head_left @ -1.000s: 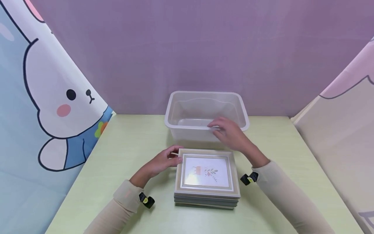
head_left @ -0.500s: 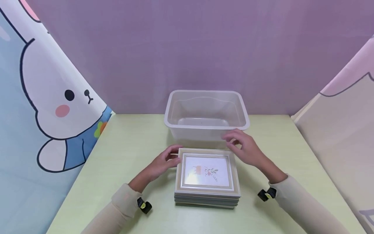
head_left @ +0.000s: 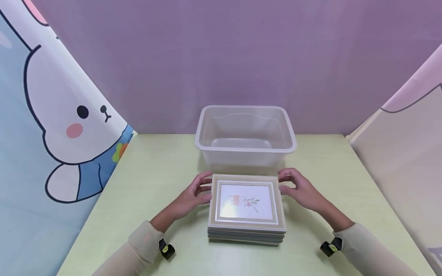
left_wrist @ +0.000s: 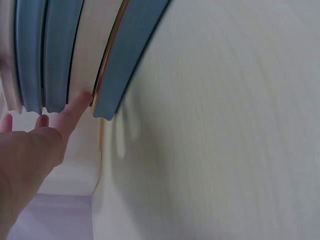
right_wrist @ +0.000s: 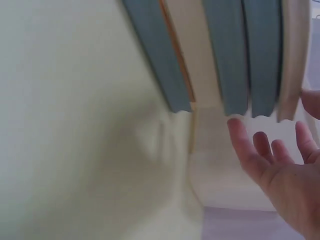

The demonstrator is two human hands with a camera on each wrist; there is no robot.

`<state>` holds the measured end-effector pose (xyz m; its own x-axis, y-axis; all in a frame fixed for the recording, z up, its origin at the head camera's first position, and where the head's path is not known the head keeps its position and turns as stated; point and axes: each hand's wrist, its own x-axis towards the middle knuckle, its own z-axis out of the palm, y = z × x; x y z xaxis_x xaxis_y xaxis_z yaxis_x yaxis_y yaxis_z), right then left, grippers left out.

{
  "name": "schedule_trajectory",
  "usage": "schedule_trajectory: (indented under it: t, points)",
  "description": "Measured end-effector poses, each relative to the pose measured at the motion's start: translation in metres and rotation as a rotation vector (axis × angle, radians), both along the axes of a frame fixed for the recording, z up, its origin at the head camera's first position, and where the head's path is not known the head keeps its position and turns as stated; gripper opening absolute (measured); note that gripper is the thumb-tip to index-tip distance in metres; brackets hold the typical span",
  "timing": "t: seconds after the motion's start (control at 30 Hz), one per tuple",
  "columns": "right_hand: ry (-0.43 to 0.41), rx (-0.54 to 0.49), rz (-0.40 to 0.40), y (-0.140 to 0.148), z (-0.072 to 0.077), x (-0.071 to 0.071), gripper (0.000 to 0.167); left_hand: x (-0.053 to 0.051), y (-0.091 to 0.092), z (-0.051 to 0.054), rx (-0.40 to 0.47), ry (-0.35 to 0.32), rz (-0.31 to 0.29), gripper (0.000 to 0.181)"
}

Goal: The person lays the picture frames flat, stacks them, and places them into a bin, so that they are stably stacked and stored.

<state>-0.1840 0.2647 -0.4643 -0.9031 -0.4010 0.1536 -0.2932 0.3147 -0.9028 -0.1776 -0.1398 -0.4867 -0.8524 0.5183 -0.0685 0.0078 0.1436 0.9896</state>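
Observation:
Several picture frames lie in a neat stack (head_left: 247, 236) on the table. The uppermost picture frame (head_left: 246, 202) shows a small floral print. At the stack's left side is my left hand (head_left: 190, 196); in the left wrist view one fingertip meets the edges of the frames (left_wrist: 62, 60), which are blue-grey and cream. On the opposite side my right hand (head_left: 304, 192) has its fingers spread and slightly bent. The right wrist view shows one fingertip just below the frame edges (right_wrist: 230, 65) and another digit at the outermost frame, partly cut off.
A whitish plastic bin (head_left: 246, 157) stands directly behind the stack, with nothing visible inside. The pale green-yellow table (head_left: 159, 153) backs onto a purple curtain (head_left: 241, 57), with a rabbit-print cloth (head_left: 69, 103) on the left.
My right hand has come from the bin's front rim down and rightward to the stack's right side. My left thumb has shifted slightly lower along the left edge. The stack stays in place.

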Motion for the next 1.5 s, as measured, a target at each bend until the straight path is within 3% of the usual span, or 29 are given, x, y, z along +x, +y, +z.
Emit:
schedule_trajectory:
  t: [0.17,0.47,0.73,1.3,1.5]
  points:
    - [-0.092,-0.081,0.049,0.003,-0.013,0.009,0.035,0.001,-0.001,-0.001,0.008,0.003,-0.031,0.072]
    - [-0.125,-0.158,0.179,0.011,-0.031,0.022,0.062,0.002,-0.006,-0.004,0.005,0.008,-0.087,0.075]
    - [-0.245,-0.204,0.182,0.009,-0.034,0.034,0.069,0.006,-0.006,-0.007,-0.005,0.03,-0.098,0.078]
    - [-0.177,-0.277,0.18,0.007,-0.047,0.048,0.072,0.018,-0.004,-0.009,-0.031,-0.019,-0.099,0.071]
    - [-0.179,-0.273,0.262,0.009,-0.049,0.049,0.087,0.02,-0.006,-0.01,-0.05,-0.004,-0.108,0.08]
